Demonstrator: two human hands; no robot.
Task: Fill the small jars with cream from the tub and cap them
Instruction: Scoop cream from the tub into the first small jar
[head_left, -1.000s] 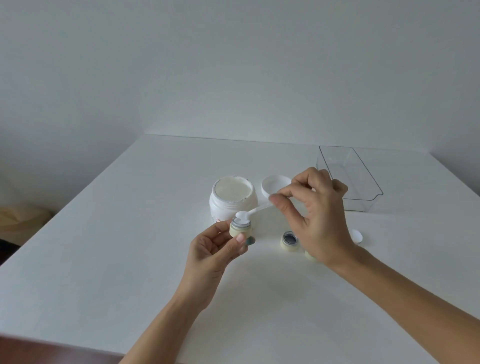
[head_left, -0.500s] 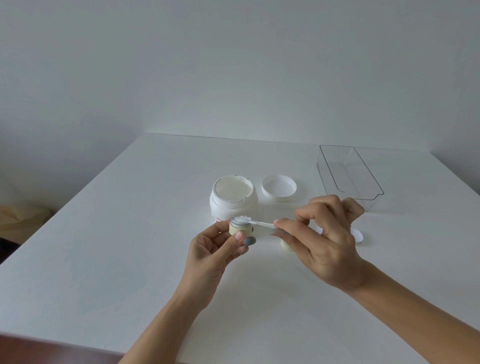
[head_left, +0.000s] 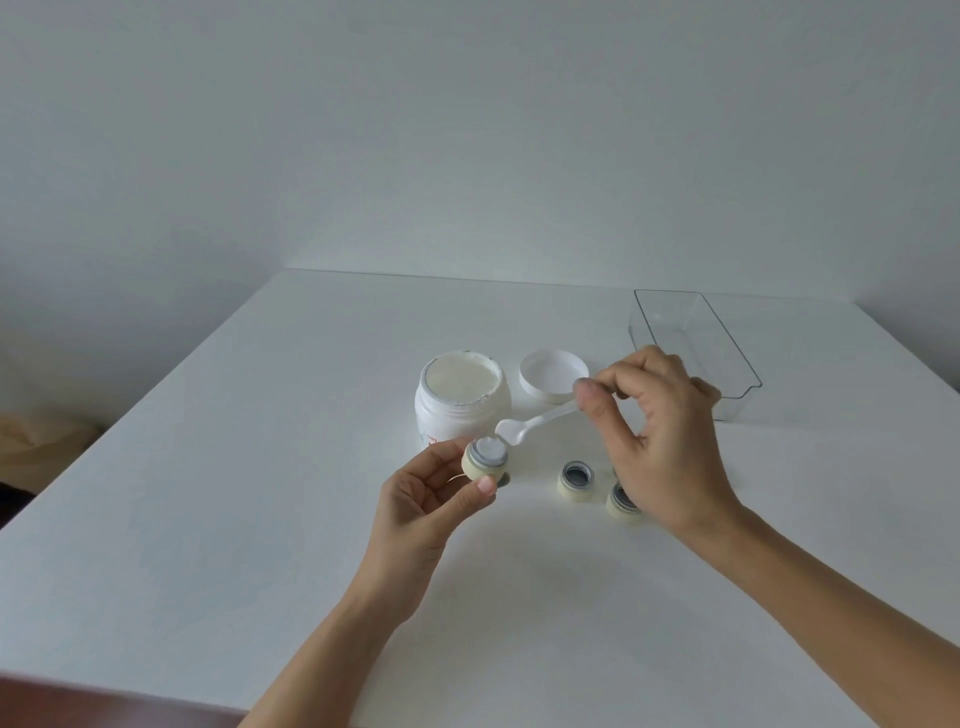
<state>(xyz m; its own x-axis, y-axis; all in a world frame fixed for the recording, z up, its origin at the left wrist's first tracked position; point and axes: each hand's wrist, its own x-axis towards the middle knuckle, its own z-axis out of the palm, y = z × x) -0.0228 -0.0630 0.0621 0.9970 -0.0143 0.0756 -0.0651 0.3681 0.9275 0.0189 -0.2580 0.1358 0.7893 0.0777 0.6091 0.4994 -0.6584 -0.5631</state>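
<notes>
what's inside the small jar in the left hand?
White cream fills the mouth of the small jar inside its grey rim. How deep it goes is hidden by the opaque wall and the left hand.

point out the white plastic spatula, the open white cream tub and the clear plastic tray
white plastic spatula (head_left: 540, 419), head view, middle of its handle
open white cream tub (head_left: 462, 410), head view, front wall below the rim
clear plastic tray (head_left: 748, 382), head view, right rim

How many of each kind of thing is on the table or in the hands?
Small jars: 3, one held, two on the table
Cream tub: 1
Tub lid: 1
Spatula: 1
Clear tray: 1
Total: 7
</notes>
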